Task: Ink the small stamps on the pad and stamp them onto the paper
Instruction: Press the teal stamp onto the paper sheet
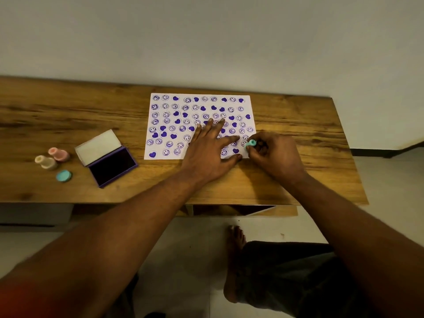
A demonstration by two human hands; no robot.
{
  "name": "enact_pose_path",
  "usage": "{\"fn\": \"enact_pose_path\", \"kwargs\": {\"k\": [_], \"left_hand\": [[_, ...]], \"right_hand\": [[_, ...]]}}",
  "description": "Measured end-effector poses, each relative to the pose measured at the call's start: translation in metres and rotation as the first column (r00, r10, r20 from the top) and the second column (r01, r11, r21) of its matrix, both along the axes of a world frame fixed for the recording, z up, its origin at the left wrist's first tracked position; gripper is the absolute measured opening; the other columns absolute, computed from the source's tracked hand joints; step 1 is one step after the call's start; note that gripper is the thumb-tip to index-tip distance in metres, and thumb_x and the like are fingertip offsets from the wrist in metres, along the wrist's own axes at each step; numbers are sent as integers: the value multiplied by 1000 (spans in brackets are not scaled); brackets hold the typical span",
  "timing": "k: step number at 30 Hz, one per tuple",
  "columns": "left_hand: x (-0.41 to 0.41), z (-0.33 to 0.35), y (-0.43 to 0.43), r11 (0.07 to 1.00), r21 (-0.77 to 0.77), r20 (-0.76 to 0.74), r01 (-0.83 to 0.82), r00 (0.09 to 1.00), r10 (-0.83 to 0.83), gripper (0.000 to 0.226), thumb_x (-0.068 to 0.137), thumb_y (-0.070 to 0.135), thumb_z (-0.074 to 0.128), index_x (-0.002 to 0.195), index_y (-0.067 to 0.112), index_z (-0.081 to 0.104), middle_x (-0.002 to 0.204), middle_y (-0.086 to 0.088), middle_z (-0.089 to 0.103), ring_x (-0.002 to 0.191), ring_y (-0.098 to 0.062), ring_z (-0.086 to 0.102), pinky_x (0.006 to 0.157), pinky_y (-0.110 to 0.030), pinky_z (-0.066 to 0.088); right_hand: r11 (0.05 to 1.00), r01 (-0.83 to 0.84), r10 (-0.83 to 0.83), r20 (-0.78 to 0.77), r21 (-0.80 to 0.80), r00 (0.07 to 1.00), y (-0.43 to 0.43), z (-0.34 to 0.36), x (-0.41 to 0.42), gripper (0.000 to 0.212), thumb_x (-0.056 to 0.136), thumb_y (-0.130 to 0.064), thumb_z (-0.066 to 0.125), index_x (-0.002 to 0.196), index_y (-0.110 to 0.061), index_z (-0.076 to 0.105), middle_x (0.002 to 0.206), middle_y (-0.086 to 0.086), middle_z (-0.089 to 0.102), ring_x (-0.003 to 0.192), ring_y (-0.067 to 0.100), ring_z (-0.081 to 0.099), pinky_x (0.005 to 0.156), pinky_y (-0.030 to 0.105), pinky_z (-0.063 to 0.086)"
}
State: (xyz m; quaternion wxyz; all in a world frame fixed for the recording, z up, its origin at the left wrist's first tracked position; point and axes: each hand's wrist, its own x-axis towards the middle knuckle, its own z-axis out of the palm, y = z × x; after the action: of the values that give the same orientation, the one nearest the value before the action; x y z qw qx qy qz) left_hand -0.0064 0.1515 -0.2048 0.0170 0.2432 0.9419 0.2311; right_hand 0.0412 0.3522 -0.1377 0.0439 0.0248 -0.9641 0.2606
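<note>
A white paper (174, 125) covered with purple smiley and heart prints lies on the wooden table (68, 115). My left hand (210, 148) rests flat on its lower right part, fingers spread. At the paper's bottom right corner my right hand (274, 154) pinches a small teal stamp (250, 144), tilted against the sheet. The purple ink pad (113, 166) lies open to the left, its white lid folded back. Left of it stand a pink stamp (59, 154) and a beige stamp (46, 162), with a teal cap (64, 176) in front of them.
The table's back edge runs along a plain wall. Its front edge is near my body, with a shelf underneath. My bare foot (234, 260) and knee are on the light floor below the table's right half.
</note>
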Motion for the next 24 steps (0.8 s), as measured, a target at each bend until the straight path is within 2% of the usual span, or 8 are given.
{"fn": "enact_pose_path", "kwargs": {"k": [4,6,8,11,13,15,21,24], "left_hand": [[-2,-2,0,1000,-17,9,0,1000,0,70,90,80,46,152,48,49,175,0,21,163,-25,8,130,-45,-1],[-3,-4,0,1000,-21,5,0,1000,0,70,89,80,46,151,49,50,175,1,22,163,-26,8,129,-43,-3],[-4,-5,0,1000,-13,0,0,1000,0,71,88,81,46,151,48,51,174,0,23,162,-26,10,129,-43,-2],[-3,-8,1,1000,6,-26,-3,1000,3,67,89,76,49,149,47,53,173,-2,26,162,-27,13,129,-45,1],[-4,-9,1,1000,11,-38,-5,999,5,65,89,74,51,149,47,53,173,-3,27,162,-28,14,129,-45,2],[-4,-9,1,1000,13,-32,-9,999,9,66,89,75,48,149,47,53,173,-3,27,162,-28,14,129,-44,2],[-2,-4,0,1000,-5,-11,7,1000,-7,67,91,75,47,152,47,50,174,-3,22,162,-27,11,130,-45,2],[-2,-4,1,1000,-10,-5,6,1000,-6,68,91,75,46,152,48,49,175,-2,21,163,-26,9,131,-44,1]], "right_hand": [[971,-27,-71,-393,-238,917,-9,44,-4,18,98,-25,72,114,-17,75,92,-7,73,71,9,63,64,20,50],[971,-74,-66,-548,-229,834,-8,56,-6,20,101,-31,69,119,-22,72,95,-10,72,73,9,62,65,15,47],[977,-60,-50,-494,-204,868,-6,46,-3,19,101,-29,69,117,-20,73,95,-7,72,74,10,63,65,22,50],[1000,15,-17,-139,-16,990,-7,-1,10,22,97,-24,71,115,-12,75,96,5,75,79,22,67,73,38,54],[999,38,-38,-8,31,999,-6,-27,15,25,97,-23,71,117,-8,74,98,13,77,84,30,70,72,33,48],[997,49,-47,-27,60,999,-5,-34,12,25,96,-25,71,116,-9,73,96,14,77,81,31,70,68,28,42],[995,73,-73,2,70,997,-5,-31,6,27,96,-27,72,119,-14,73,97,8,78,80,23,71,68,32,54],[996,68,-65,-39,58,997,-8,-34,9,23,95,-23,72,115,-10,72,95,11,76,79,28,70,68,32,50]]}}
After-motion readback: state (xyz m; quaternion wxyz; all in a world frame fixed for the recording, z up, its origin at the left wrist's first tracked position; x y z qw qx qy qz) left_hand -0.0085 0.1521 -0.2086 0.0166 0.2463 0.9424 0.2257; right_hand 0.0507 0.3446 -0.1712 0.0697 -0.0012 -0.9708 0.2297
